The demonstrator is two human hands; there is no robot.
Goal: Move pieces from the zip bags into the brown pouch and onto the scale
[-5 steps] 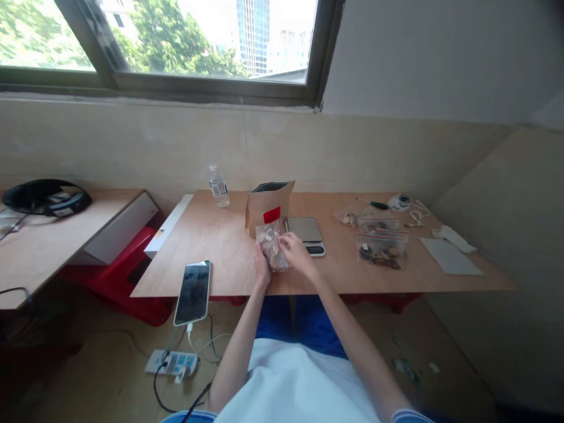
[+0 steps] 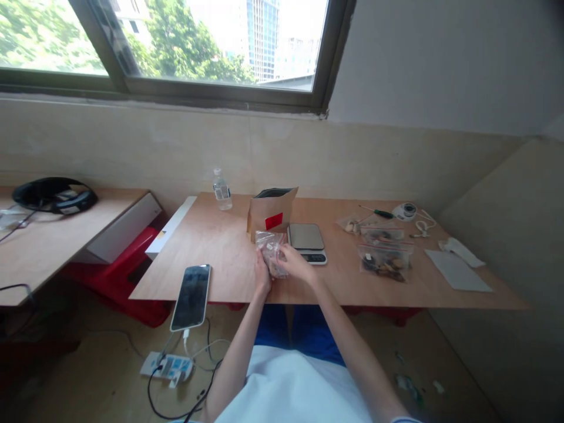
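Note:
Between my hands, over the front part of the table, is a clear plastic zip bag [image 2: 269, 249] with brownish pieces inside that I cannot make out. My left hand [image 2: 262, 275] is closed around its left side. The fingers of my right hand [image 2: 294, 261] pinch the bag's right edge. Just behind it stands an open brown paper pouch [image 2: 272, 210] with a red label. A kitchen scale [image 2: 307, 238] with a grey plate and a white front lies to the right of the pouch, close to my right hand.
Filled zip bags [image 2: 385, 263], a green-handled screwdriver [image 2: 383, 214], a white camera [image 2: 404, 211] and white paper [image 2: 458, 271] lie on the right. At the back left stands a water bottle [image 2: 222, 191]. A phone [image 2: 191, 296] on a cable overhangs the table's front edge.
The view has shifted slightly, so everything sits a little lower in the picture. The zip bag now shows below the red label instead of overlapping it; both hands keep their hold.

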